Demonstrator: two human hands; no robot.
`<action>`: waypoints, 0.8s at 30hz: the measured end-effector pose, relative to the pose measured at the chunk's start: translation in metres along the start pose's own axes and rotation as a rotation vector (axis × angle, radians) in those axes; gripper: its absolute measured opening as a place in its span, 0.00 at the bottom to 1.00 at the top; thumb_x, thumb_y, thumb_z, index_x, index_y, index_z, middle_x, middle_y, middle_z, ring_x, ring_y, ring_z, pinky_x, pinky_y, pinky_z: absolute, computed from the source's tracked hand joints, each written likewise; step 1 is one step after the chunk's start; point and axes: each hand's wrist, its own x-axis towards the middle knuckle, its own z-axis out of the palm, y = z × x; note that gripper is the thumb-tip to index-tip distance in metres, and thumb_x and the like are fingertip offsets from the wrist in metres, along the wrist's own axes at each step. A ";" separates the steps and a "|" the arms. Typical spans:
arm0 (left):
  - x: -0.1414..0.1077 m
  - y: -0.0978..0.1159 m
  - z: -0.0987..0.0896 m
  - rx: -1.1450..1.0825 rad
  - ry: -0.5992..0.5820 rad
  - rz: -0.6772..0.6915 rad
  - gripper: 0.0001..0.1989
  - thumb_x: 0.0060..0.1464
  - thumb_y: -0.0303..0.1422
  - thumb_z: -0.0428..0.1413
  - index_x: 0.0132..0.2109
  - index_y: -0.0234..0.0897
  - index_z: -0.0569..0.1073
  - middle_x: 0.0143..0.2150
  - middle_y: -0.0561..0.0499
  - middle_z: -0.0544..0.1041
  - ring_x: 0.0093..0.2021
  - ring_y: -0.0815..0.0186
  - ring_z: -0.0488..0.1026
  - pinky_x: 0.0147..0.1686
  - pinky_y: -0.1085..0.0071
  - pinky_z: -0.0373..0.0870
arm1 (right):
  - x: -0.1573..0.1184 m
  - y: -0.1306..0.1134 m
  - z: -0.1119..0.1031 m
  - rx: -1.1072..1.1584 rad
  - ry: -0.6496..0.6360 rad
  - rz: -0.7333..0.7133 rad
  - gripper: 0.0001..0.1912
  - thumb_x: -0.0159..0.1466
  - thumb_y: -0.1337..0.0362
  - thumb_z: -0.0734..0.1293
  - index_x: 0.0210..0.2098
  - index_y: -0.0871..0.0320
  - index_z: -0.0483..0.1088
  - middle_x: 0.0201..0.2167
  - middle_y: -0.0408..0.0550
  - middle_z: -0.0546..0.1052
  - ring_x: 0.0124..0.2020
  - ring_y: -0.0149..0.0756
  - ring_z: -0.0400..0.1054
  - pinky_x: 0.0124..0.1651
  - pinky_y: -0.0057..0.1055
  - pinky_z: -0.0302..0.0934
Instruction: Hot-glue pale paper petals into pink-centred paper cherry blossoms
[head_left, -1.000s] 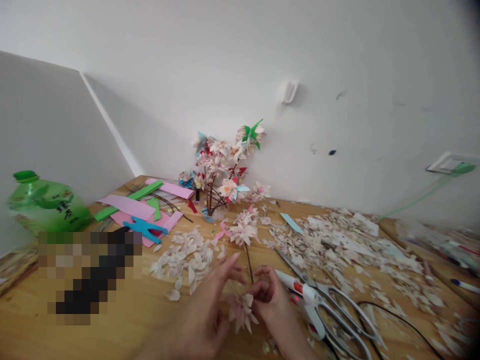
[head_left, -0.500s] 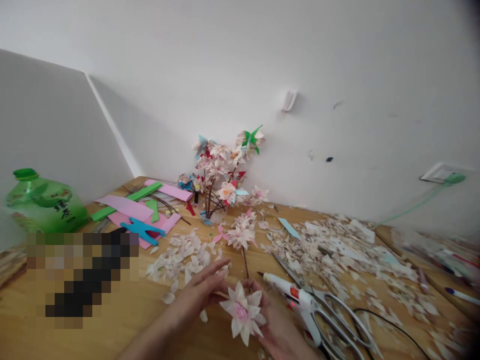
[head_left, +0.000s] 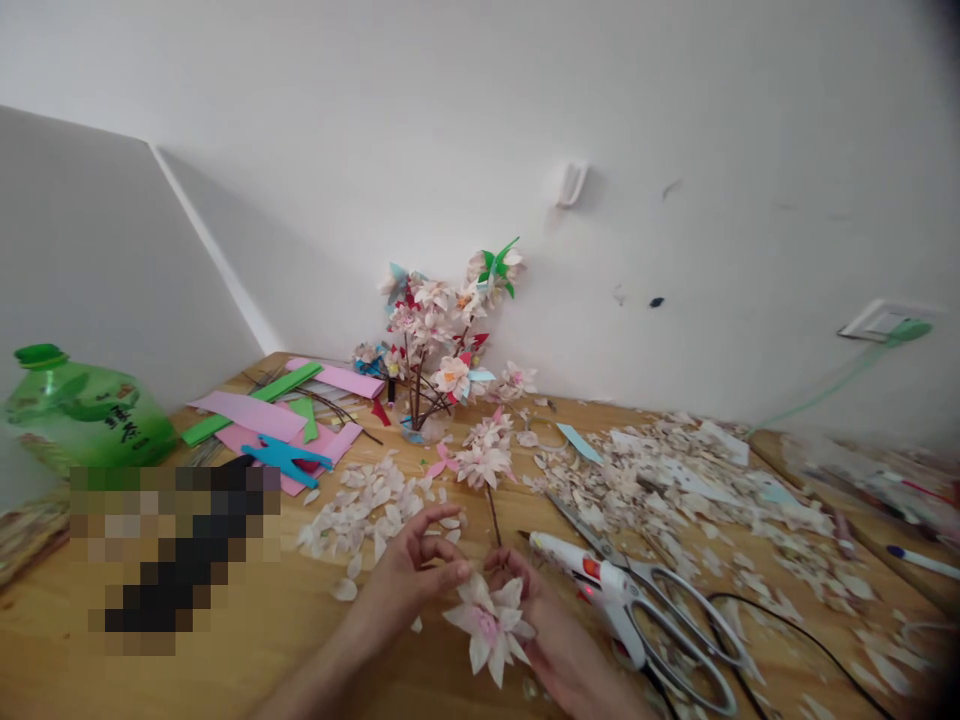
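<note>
A handmade flower (head_left: 491,630) with pale pointed petals and a pink centre faces me at the bottom middle. My right hand (head_left: 544,625) is closed around it from behind; the petals hide part of the grip. Just left of the bloom, my left hand (head_left: 416,570) has its fingers curved and apart, with the thumb tip close to the upper petals. Whether that thumb touches them I cannot tell. Beyond my hands lies another pale flower (head_left: 484,463) on a brown stem. A pile of loose white petals (head_left: 367,510) spreads to the left of it.
Right of my hands lie a white glue gun (head_left: 581,570) and scissors (head_left: 667,610). Dried scraps (head_left: 675,480) cover the right side. A vase of flowers (head_left: 431,330) stands by the wall. Coloured strips (head_left: 255,415) and a green bottle (head_left: 90,410) are at left.
My left hand's fingers have curled, and the thumb has come nearer the flower. The flower has turned slightly in my right hand. The view has shifted a little.
</note>
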 end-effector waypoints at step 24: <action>-0.005 0.004 0.013 -0.035 0.009 -0.066 0.33 0.28 0.40 0.67 0.43 0.34 0.64 0.19 0.58 0.71 0.19 0.74 0.66 0.23 0.77 0.56 | 0.001 0.004 0.000 -0.060 0.005 -0.035 0.13 0.40 0.74 0.67 0.25 0.57 0.64 0.14 0.31 0.63 0.15 0.23 0.53 0.20 0.21 0.45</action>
